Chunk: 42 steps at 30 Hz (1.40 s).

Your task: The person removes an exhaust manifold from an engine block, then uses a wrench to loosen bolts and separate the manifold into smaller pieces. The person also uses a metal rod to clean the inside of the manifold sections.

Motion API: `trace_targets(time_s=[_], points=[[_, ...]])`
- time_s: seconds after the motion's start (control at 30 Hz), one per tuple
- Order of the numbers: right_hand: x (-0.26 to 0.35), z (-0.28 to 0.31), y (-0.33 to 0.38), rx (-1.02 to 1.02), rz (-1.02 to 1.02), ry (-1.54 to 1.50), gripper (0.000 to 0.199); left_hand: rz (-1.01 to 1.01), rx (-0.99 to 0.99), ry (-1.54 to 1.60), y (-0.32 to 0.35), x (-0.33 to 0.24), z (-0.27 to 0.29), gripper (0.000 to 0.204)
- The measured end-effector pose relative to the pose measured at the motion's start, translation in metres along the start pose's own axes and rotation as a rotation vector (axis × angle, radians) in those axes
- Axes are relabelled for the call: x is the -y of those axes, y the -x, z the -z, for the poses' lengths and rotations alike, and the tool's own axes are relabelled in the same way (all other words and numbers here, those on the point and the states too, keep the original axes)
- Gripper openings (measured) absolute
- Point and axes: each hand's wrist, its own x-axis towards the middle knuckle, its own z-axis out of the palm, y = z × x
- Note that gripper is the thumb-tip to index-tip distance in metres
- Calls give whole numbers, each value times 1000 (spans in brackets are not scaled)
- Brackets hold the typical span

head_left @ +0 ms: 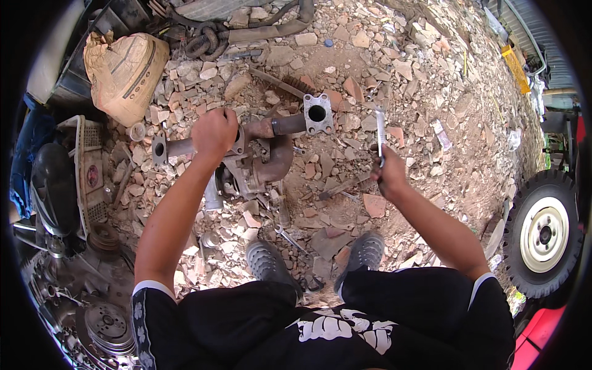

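Note:
A rusty exhaust manifold (264,128) with a curved pipe and a turbocharger-like housing (246,176) is in front of me, above the rubble. My left hand (214,132) is closed around its left part, between the small end flange (160,150) and the middle. At the manifold's right end a pale square flange (311,126) with a round dark bore faces up. Off to the right, apart from the manifold, my right hand (390,172) grips a silver wrench (380,126) by its lower end, the shaft pointing away from me. Another wrench (290,237) lies on the ground near my left shoe.
Broken stone and tile rubble (419,80) covers the ground. At the left are a brown paper sack (128,77), a pale plastic crate (92,179) and greasy engine parts (105,320). A spare wheel (544,234) stands at the right. Hoses (271,31) lie at the back.

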Motion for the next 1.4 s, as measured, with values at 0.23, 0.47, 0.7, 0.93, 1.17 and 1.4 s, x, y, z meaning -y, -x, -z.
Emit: trace_targets(time_s=[0.23,0.47,0.7,0.93,1.17,1.4], points=[[7,-59,37,65,-64,47,14,8,-37,-31,-1,1,5,43],[-4,-45,23,46,-109,-20,15,-4,-49,-16,-1,-4,4,43],[-8,-62,48,253,-82,317,15,17,-27,-46,1,5,7,44],[-18,-60,41,600,234,592,21,11,-30,-37,2,5,4,44],[-6,-37,-2,-1,-150,-10,22,-9,-42,-16,-1,-6,4,45],[-23,-53,29,433,230,602,17,-12,-33,-38,1,-2,5,44]])
